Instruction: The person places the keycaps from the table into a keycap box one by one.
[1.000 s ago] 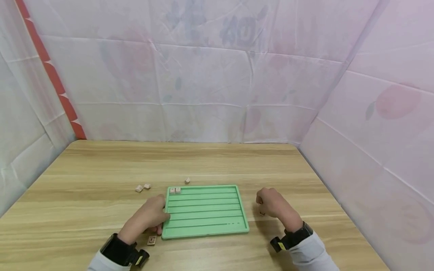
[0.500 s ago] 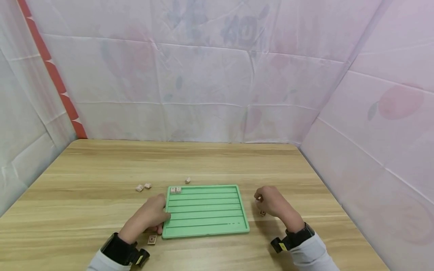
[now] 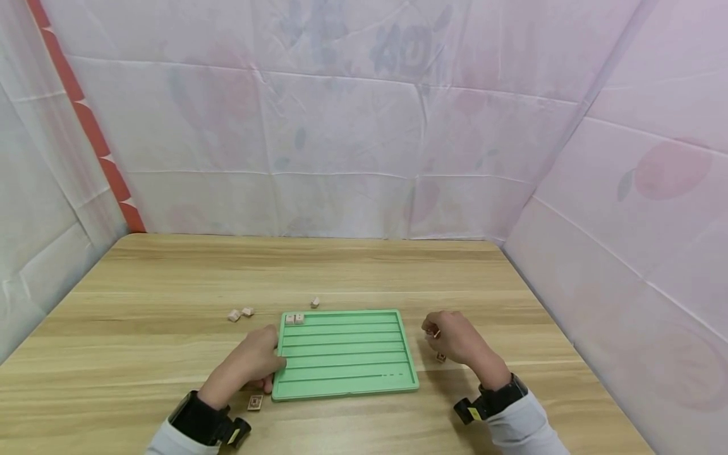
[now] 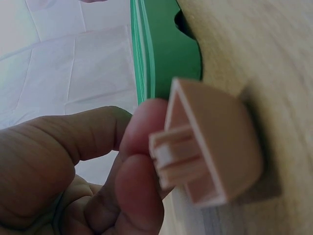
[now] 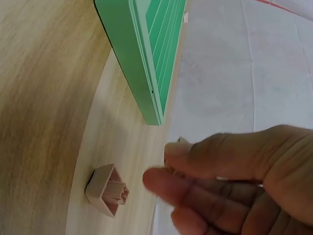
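Note:
A flat green keycap tray (image 3: 348, 356) with ridged rows lies on the table, two pale keycaps (image 3: 294, 319) sitting in its top left corner. My left hand (image 3: 256, 360) grips the tray's left edge, thumb over the rim. Close by those fingers, an upturned keycap (image 4: 225, 142) shows its stem in the left wrist view. To the right of the tray, my right hand (image 3: 455, 338) pinches a small keycap (image 5: 182, 140) between thumb and index finger, mostly hidden by them. Below that hand another keycap (image 5: 103, 191) lies upside down on the wood.
Two loose keycaps (image 3: 241, 313) lie beyond my left hand, and a single keycap (image 3: 315, 303) sits just behind the tray's far edge. The wooden table (image 3: 341, 272) ends at pale printed sheeting (image 3: 341, 151) at the back and sides.
My right hand has shifted slightly left and away from me with the pinched keycap, uncovering the keycap below it. The left hand and the tray have stayed put.

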A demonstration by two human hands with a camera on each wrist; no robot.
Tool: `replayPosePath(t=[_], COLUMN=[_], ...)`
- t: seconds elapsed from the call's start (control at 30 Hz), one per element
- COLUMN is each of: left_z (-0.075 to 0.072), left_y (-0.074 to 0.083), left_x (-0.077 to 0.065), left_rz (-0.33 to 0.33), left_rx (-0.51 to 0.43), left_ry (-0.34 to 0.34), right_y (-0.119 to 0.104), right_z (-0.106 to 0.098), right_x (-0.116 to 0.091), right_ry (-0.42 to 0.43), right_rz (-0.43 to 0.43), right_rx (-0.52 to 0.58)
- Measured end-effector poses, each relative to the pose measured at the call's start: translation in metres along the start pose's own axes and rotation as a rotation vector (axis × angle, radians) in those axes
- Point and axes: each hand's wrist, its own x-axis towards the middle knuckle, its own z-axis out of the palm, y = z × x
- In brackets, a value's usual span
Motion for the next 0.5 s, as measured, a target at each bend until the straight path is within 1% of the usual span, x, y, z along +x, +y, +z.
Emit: replayPosePath(t=[0.1,0.33,0.5], left_z=[-0.0003,-0.0003,-0.0002], left_y=[0.0006,0.0008,-0.0005], left_x=[-0.0007,-0.0001,0.0007], left_rz=[-0.004,-0.007,-0.005], left_rx=[0.004,0.004,-0.001], left_ry=[0.003,-0.004,-0.01], right_y=[0.0,0.002,0.0023], right_z=[0.0006,0.0042,0.0058], right_x=[0.0003,0.0,0.0001], right_ry=[-0.004,-0.013,0.023], right_rz=[-0.007,0.006,0.028], right_rx=[0.023,0.109,0.182])
